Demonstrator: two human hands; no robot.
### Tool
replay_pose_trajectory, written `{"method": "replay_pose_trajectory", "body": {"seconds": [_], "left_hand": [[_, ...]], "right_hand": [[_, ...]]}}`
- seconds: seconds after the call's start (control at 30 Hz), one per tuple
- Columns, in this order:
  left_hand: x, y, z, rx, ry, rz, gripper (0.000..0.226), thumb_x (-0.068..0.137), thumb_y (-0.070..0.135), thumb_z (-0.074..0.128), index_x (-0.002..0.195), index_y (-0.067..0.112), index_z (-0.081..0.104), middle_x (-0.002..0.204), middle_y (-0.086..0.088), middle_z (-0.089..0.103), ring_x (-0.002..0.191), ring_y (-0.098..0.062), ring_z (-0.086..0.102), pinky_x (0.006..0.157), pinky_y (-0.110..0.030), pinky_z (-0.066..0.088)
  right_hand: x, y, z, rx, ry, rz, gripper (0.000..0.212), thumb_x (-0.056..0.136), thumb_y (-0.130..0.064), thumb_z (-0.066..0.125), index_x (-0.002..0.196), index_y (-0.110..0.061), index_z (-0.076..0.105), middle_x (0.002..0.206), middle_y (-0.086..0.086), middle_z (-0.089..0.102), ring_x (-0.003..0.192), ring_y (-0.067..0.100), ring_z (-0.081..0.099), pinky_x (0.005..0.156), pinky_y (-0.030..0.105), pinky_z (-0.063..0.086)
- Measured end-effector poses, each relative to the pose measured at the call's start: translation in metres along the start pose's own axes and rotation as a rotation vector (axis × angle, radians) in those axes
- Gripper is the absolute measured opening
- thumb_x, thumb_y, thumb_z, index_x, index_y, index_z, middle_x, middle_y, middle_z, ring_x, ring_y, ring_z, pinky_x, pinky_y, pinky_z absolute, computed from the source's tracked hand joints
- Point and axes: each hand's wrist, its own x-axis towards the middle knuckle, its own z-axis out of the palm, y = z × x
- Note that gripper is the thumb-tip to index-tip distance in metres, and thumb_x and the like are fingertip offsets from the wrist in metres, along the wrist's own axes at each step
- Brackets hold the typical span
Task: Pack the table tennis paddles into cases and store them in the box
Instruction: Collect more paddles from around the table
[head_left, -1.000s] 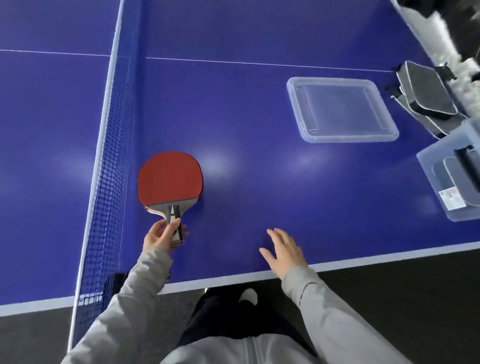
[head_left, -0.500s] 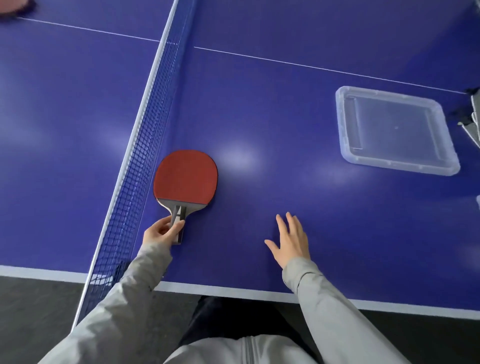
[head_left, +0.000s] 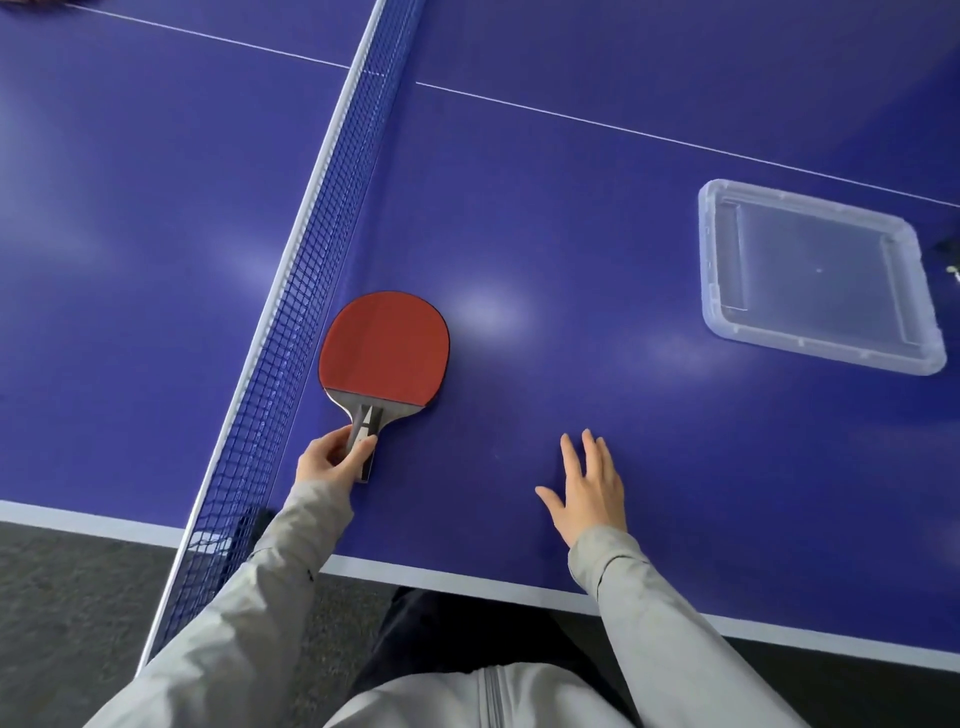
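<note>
We see a blue surface (head_left: 571, 208) split by a net (head_left: 291, 322). Clear plastic lid (head_left: 815, 275) lies flat at far right, well apart from everything else. Red paddle (head_left: 384, 348) lies face up just beside the net. Left hand (head_left: 327, 460) grips its handle. Right hand (head_left: 589, 488) is open, fingers spread, over the surface; we can't tell if it touches.

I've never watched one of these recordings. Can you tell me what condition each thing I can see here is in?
Paddle: red side up, appears flat on the table beside the net, handle held.
Left hand: grips the paddle's handle.
Right hand: fingers straight and spread, holds nothing.
Clear lid: lies flat on the table, off its box, nothing on it.
Net: upright, stretched across the table.
</note>
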Motion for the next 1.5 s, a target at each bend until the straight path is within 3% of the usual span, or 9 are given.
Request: {"method": "replay_pose_trajectory", "body": {"seconds": [0.2,0.27,0.47,0.63,0.77,0.9,0.97,1.03,1.5], "left_hand": [[-0.006,0.007,0.006,0.06,0.024,0.048,0.02,0.087,0.013,0.065,0.106,0.013,0.06,0.081,0.001,0.056,0.072,-0.004,0.051,0.059,-0.004,0.042],[-0.006,0.005,0.006,0.099,0.051,0.058,0.024,0.086,0.015,0.067,0.108,0.008,0.062,0.092,-0.005,0.058,0.076,-0.008,0.054,0.063,-0.005,0.042],[-0.009,0.002,0.004,0.295,0.089,0.051,0.049,0.082,0.032,0.07,0.121,0.007,0.056,0.116,-0.007,0.049,0.104,-0.02,0.051,0.097,-0.032,0.042],[-0.029,0.005,0.008,0.795,0.167,0.45,0.067,0.075,0.036,0.076,0.129,0.005,0.052,0.132,-0.014,0.05,0.12,-0.034,0.045,0.095,-0.049,0.039],[-0.04,0.018,0.03,1.061,-0.031,0.747,0.071,0.075,0.053,0.054,0.13,0.008,0.048,0.132,-0.012,0.055,0.12,-0.026,0.045,0.096,-0.038,0.032],[-0.046,0.031,0.07,1.307,-0.279,0.796,0.096,0.052,0.059,0.08,0.13,0.012,0.05,0.134,-0.01,0.055,0.115,-0.025,0.061,0.096,-0.04,0.045],[-0.054,0.044,0.089,1.41,-0.356,0.804,0.092,0.068,0.064,0.068,0.14,0.013,0.043,0.151,-0.006,0.032,0.132,-0.023,0.045,0.106,-0.041,0.038],[-0.059,0.05,0.108,1.534,-0.463,0.828,0.083,0.09,0.062,0.037,0.151,0.016,0.006,0.159,-0.002,-0.003,0.147,-0.02,0.007,0.118,-0.041,0.008],[-0.171,0.083,0.281,1.586,-0.581,1.063,0.074,0.093,0.062,0.018,0.15,0.021,-0.006,0.159,0.002,-0.009,0.147,-0.017,-0.007,0.119,-0.04,-0.002]], "right_hand": [[0.001,-0.001,0.0,-0.011,-0.011,0.01,0.073,0.093,-0.048,0.045,0.15,-0.022,0.008,0.159,0.005,-0.004,0.146,0.025,-0.004,0.116,0.039,0.017],[0.001,-0.002,0.0,-0.011,-0.014,0.013,0.073,0.093,-0.047,0.046,0.15,-0.022,0.008,0.159,0.005,-0.004,0.146,0.025,-0.004,0.116,0.039,0.017],[0.001,-0.003,-0.002,-0.016,-0.029,0.024,0.074,0.093,-0.047,0.046,0.15,-0.021,0.007,0.159,0.005,-0.004,0.147,0.025,-0.004,0.116,0.04,0.018],[-0.003,-0.002,-0.007,-0.003,-0.028,0.04,0.075,0.094,-0.046,0.047,0.15,-0.021,0.005,0.159,0.005,-0.003,0.147,0.024,-0.002,0.117,0.04,0.018],[-0.011,0.005,-0.013,0.027,0.001,0.084,0.074,0.094,-0.047,0.046,0.15,-0.022,0.005,0.159,0.005,0.001,0.147,0.024,0.0,0.118,0.04,0.017],[-0.024,0.02,-0.018,0.08,0.027,0.147,0.07,0.095,-0.048,0.042,0.15,-0.022,0.007,0.159,0.004,0.005,0.147,0.023,0.003,0.117,0.04,0.017],[-0.033,0.031,-0.02,0.118,0.04,0.186,0.069,0.095,-0.048,0.042,0.15,-0.021,0.009,0.159,0.005,0.006,0.146,0.024,0.005,0.117,0.04,0.017],[-0.042,0.044,-0.022,0.146,0.056,0.22,0.069,0.095,-0.048,0.042,0.15,-0.022,0.01,0.159,0.004,0.007,0.146,0.024,0.006,0.117,0.041,0.017],[-0.145,0.22,-0.036,0.298,0.176,0.497,0.068,0.095,-0.048,0.04,0.15,-0.025,0.007,0.159,0.003,0.007,0.147,0.024,0.004,0.117,0.043,0.016]]}}
